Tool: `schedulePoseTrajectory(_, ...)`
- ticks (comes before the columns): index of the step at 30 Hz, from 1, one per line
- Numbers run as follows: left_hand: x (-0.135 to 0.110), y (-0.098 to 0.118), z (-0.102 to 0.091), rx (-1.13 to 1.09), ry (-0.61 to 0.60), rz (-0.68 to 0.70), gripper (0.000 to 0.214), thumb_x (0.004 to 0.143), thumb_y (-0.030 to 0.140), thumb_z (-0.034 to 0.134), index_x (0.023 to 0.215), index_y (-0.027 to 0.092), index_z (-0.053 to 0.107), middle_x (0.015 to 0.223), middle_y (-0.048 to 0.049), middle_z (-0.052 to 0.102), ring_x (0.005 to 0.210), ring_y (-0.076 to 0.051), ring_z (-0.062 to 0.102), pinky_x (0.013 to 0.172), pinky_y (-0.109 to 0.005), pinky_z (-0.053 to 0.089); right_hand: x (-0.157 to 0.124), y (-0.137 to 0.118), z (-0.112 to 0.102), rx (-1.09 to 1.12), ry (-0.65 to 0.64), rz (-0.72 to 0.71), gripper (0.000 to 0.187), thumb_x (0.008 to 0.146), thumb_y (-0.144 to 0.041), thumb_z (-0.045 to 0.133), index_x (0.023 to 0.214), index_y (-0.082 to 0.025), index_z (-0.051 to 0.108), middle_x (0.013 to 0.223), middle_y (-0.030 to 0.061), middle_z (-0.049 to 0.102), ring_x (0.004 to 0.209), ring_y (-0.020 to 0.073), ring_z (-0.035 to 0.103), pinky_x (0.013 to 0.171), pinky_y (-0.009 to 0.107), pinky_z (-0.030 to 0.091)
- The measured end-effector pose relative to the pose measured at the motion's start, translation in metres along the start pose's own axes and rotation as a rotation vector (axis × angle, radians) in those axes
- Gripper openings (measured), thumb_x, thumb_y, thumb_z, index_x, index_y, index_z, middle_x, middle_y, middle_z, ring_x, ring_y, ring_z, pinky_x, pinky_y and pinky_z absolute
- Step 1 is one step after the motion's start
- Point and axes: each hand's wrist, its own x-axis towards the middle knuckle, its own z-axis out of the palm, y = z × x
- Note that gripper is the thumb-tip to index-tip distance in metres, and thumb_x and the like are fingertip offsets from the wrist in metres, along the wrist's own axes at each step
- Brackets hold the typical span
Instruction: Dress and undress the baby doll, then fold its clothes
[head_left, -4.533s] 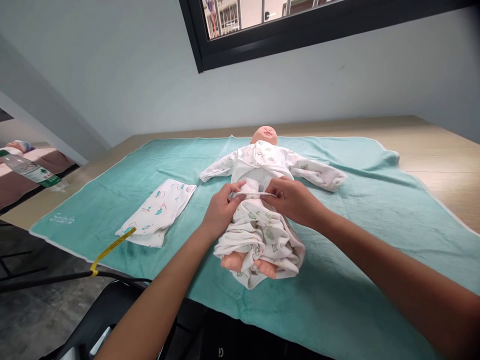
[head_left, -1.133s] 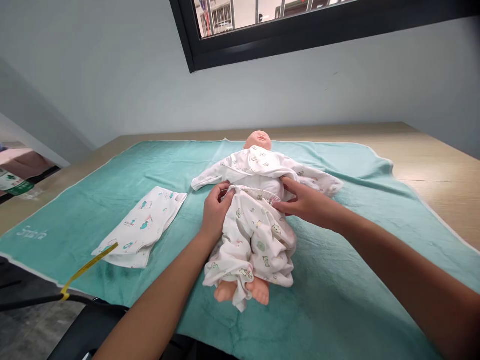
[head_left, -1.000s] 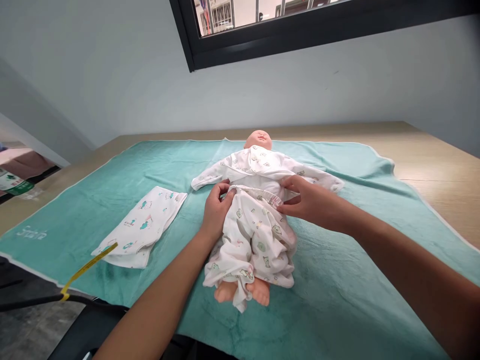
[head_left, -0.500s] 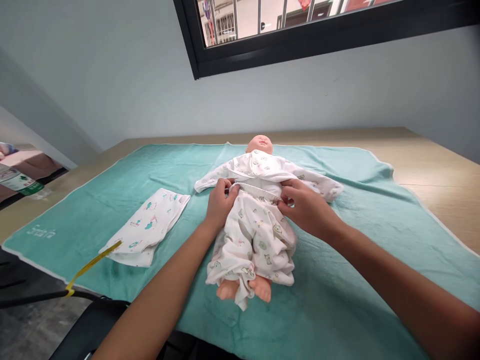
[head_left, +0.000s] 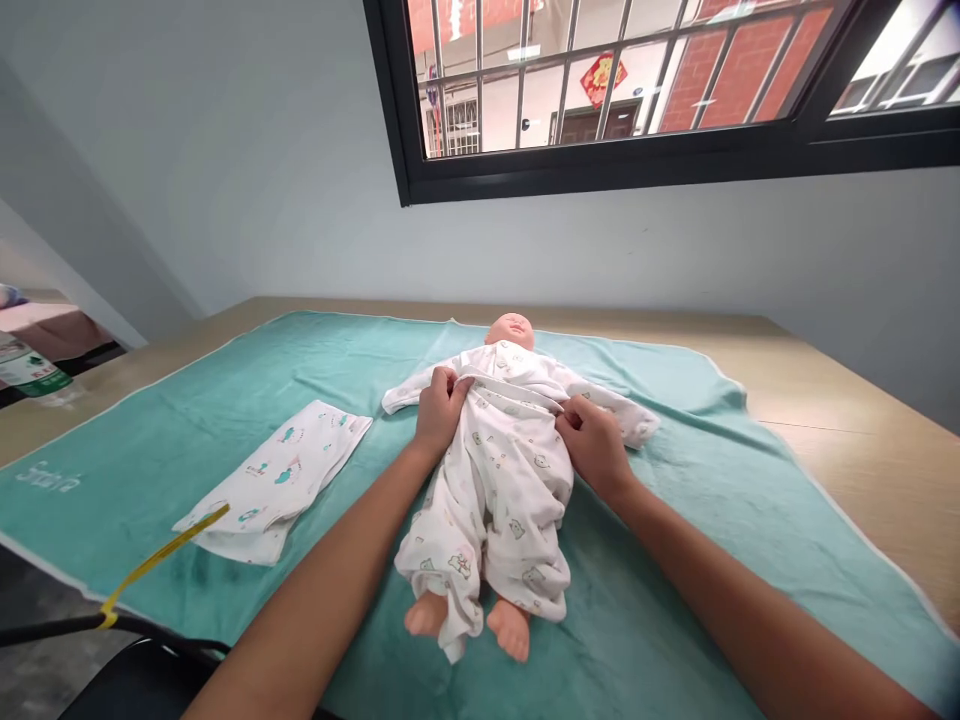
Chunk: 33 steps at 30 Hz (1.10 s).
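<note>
Pinching the printed trousers (head_left: pixel 517 460) at the waist with left hand (head_left: pixel 441 412) and right hand (head_left: pixel 596 447), on the doll (head_left: pixel 511 328) between both, with a sleeve (head_left: pixel 636 420) just beyond the right hand, a folded cloth (head_left: pixel 277 480) outside the left, a bottle (head_left: pixel 31 374) farther out and a towel (head_left: pixel 750 500) beneath.

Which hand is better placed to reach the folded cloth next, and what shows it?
Probably the left hand: the folded cloth lies nearer it, while the right hand is across the trousers. Both hands grip the trousers near the waist, so the left would first let go.
</note>
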Motion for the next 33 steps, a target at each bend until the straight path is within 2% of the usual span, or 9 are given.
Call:
schedulePoseTrajectory(4, -0.007, -0.004, -0.002, -0.064, -0.041, -0.009, 0.022, 0.089, 0.039, 0.06, 0.081, 0.022, 0.05, 0.071, 0.0044, 0.054, 0.066, -0.013, 0.05, 0.066, -0.024, 0.04, -0.008, 0.002, 0.004, 0.06, -0.01, 0.108, 0.025, 0.082, -0.028, 0.055, 0.066, -0.023, 0.036, 0.061, -0.0039, 0.045, 0.058, 0.0141, 0.04, 0.058, 0.028, 0.034)
schedulePoseTrajectory(7, -0.013, 0.0, -0.01, -0.075, -0.106, 0.007, 0.02, 0.089, 0.04, 0.06, 0.085, 0.021, 0.056, 0.076, 0.0026, 0.059, 0.068, -0.013, 0.052, 0.067, -0.025, 0.042, -0.012, -0.001, 0.002, 0.152, -0.061, 0.202, 0.015, 0.084, -0.036, 0.057, 0.081, -0.022, 0.051, 0.075, 0.0, 0.059, 0.067, 0.0175, 0.052, 0.064, 0.031, 0.043)
schedulePoseTrajectory(10, -0.014, 0.006, -0.017, -0.032, -0.138, 0.017, 0.022, 0.088, 0.04, 0.059, 0.081, 0.02, 0.056, 0.073, 0.0028, 0.057, 0.067, -0.013, 0.05, 0.066, -0.025, 0.041, -0.013, -0.003, -0.003, 0.169, -0.123, 0.221, 0.019, 0.086, -0.039, 0.056, 0.092, -0.021, 0.059, 0.087, 0.0045, 0.066, 0.078, 0.0218, 0.059, 0.075, 0.037, 0.048)
schedulePoseTrajectory(16, -0.011, 0.009, -0.029, 0.039, -0.247, -0.026, 0.031, 0.087, 0.046, 0.06, 0.07, 0.02, 0.054, 0.065, 0.0038, 0.055, 0.062, -0.013, 0.049, 0.063, -0.026, 0.039, -0.015, -0.001, -0.007, 0.317, -0.247, 0.201, 0.018, 0.081, -0.035, 0.062, 0.092, -0.021, 0.06, 0.098, 0.0067, 0.065, 0.09, 0.0226, 0.062, 0.083, 0.039, 0.053)
schedulePoseTrajectory(21, -0.012, 0.001, -0.035, 0.044, -0.258, 0.05, 0.027, 0.087, 0.046, 0.059, 0.081, 0.02, 0.062, 0.078, 0.0008, 0.067, 0.068, -0.015, 0.058, 0.069, -0.028, 0.043, -0.017, 0.002, -0.004, 0.344, -0.219, 0.156, 0.014, 0.08, -0.034, 0.063, 0.085, -0.021, 0.059, 0.121, 0.0097, 0.056, 0.109, 0.0238, 0.056, 0.086, 0.036, 0.053)
schedulePoseTrajectory(23, -0.014, -0.002, -0.034, 0.037, -0.23, 0.075, 0.024, 0.088, 0.044, 0.059, 0.087, 0.021, 0.064, 0.085, -0.0006, 0.069, 0.073, -0.016, 0.06, 0.072, -0.028, 0.045, -0.017, 0.002, -0.005, 0.327, -0.226, 0.147, 0.013, 0.081, -0.034, 0.062, 0.084, -0.022, 0.06, 0.117, 0.0089, 0.057, 0.105, 0.0233, 0.056, 0.081, 0.035, 0.053)
schedulePoseTrajectory(26, -0.016, -0.003, -0.032, 0.067, -0.19, 0.106, 0.024, 0.089, 0.043, 0.057, 0.087, 0.02, 0.064, 0.084, -0.0009, 0.068, 0.073, -0.016, 0.058, 0.072, -0.028, 0.044, -0.016, 0.002, -0.006, 0.296, -0.234, 0.166, 0.015, 0.084, -0.037, 0.06, 0.084, -0.022, 0.06, 0.098, 0.0058, 0.061, 0.088, 0.0209, 0.058, 0.077, 0.035, 0.052)
schedulePoseTrajectory(29, -0.017, -0.002, -0.031, 0.076, -0.188, 0.042, 0.027, 0.088, 0.045, 0.057, 0.078, 0.02, 0.059, 0.071, 0.0022, 0.06, 0.065, -0.015, 0.052, 0.066, -0.027, 0.041, -0.016, 0.0, -0.007, 0.324, -0.213, 0.213, 0.017, 0.086, -0.039, 0.06, 0.09, -0.022, 0.061, 0.095, 0.0051, 0.063, 0.085, 0.0207, 0.06, 0.08, 0.037, 0.052)
schedulePoseTrajectory(33, -0.014, 0.003, -0.034, 0.06, -0.295, -0.102, 0.039, 0.088, 0.051, 0.054, 0.065, 0.02, 0.049, 0.061, 0.0043, 0.049, 0.062, -0.014, 0.046, 0.062, -0.027, 0.037, -0.018, -0.006, -0.006, 0.355, -0.145, 0.169, 0.019, 0.085, -0.039, 0.062, 0.094, -0.022, 0.063, 0.118, 0.0101, 0.06, 0.108, 0.0249, 0.058, 0.084, 0.038, 0.055)
